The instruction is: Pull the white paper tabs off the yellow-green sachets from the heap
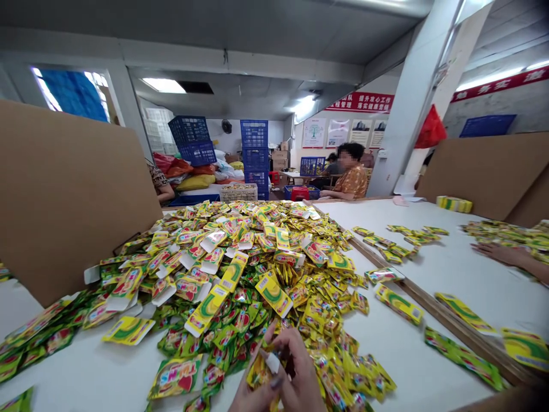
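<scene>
Both hands are seen bare: left hand (pixel 254 391), right hand (pixel 299 366). Slender fingers with rounded tips are noted. On the left thumb, a dark, purplish-grey nail (pixel 275 382) is observed; whether the tone is given by polish cannot be determined. Finer skin and nail detail is blurred. Forearms are cut off by the frame.

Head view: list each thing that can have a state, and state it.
Left hand: gripping yellow pack
Right hand: gripping yellow pack
Yellow pack: held between both hands
Small cartons: heaped, several open-ended
Blue crates: stacked
Ceiling light: on
Red bag: hanging
</scene>
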### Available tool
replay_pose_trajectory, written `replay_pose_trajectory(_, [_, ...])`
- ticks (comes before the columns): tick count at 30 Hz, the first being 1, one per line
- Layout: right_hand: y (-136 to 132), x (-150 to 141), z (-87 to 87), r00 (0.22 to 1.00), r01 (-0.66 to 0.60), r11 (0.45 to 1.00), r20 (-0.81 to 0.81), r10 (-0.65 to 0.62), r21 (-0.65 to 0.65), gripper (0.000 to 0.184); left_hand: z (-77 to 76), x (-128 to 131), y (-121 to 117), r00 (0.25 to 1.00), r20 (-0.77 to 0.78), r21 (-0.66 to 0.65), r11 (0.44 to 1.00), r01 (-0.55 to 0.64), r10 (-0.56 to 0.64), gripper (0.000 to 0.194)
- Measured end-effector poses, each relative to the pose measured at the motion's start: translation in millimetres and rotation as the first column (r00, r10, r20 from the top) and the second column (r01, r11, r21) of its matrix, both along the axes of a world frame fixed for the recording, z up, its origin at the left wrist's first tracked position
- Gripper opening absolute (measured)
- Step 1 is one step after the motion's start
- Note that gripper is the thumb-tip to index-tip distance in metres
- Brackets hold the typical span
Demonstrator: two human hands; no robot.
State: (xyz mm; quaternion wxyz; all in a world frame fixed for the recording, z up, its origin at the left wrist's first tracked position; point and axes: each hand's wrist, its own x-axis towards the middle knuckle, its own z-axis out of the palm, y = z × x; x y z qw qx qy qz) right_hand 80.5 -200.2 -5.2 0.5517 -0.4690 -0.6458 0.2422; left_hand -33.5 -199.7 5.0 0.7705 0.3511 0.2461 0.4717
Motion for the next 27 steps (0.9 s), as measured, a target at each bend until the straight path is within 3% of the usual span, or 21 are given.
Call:
replay_pose_trajectory(3, [4,8,-10.1,0.992,0.068,0.996,0.104,-0.073,0.053,0.023,1.0,-1,-3,0.999,-0.015,0.036,0.998,0.051,-0.051,0.079])
replay_pose_trajectory(5, [6,18,-12.0,0.978,0.028,0.999,0.204,-0.031,0.018,0.034,2.4,-7,-2,0.995,-0.045,0.004,0.996,0.088,-0.087,0.082])
replay_pose_trajectory(8, [6,34,-4.5,0.942,-0.171,0.97,0.26,0.213,-0.172,0.04,2.5,-16,4,0.981,-0.104,0.0,0.986,0.165,-0.164,0.093])
replay_pose_trajectory(11, [1,42,2.6,0.882,-0.379,0.858,0.145,0.448,-0.346,0.038,-1.7,-17,7,0.96,-0.123,0.011,0.967,0.255,-0.252,0.111])
replay_pose_trajectory(13, [-4,40,0.0,0.912,-0.36,0.842,0.038,0.408,-0.402,0.039,-6.1,-15,7,0.949,-0.093,-0.04,0.953,0.299,-0.302,0.119])
replay_pose_trajectory(16, [-8,38,-10.4,0.957,-0.288,0.877,-0.145,0.251,-0.384,0.031,-10.3,-14,6,0.933,-0.151,-0.089,0.945,0.316,-0.326,0.117])
replay_pose_trajectory(18, [-8,40,-14.6,0.936,-0.302,0.9,-0.278,0.217,-0.315,0.019,-7.6,-17,11,0.899,-0.294,0.007,0.94,0.34,-0.324,0.108])
replay_pose_trajectory(20, [-5,45,-15.2,0.904,-0.278,0.926,-0.394,0.163,-0.257,0.019,0.7,-22,24,0.825,-0.532,0.227,0.906,0.356,-0.191,0.084])
replay_pose_trajectory(21, [-3,48,-14.9,0.892,-0.239,0.939,-0.438,0.112,-0.247,0.023,6.1,-24,34,0.761,-0.647,0.363,0.859,0.361,-0.047,0.07])
replay_pose_trajectory(23, [0,53,-15.8,0.873,-0.16,0.951,-0.488,0.012,-0.264,0.031,16.5,-24,60,0.571,-0.762,0.582,0.71,0.396,0.306,0.053])
replay_pose_trajectory(25, [2,55,-20.2,0.864,-0.108,0.949,-0.5,-0.057,-0.295,0.037,21.8,-16,89,0.409,-0.752,0.659,0.577,0.483,0.516,0.062])
replay_pose_trajectory(27, [4,55,-27.5,0.86,-0.065,0.941,-0.498,-0.116,-0.331,0.041,20.1,-2,115,0.355,-0.745,0.654,0.517,0.551,0.565,0.076])
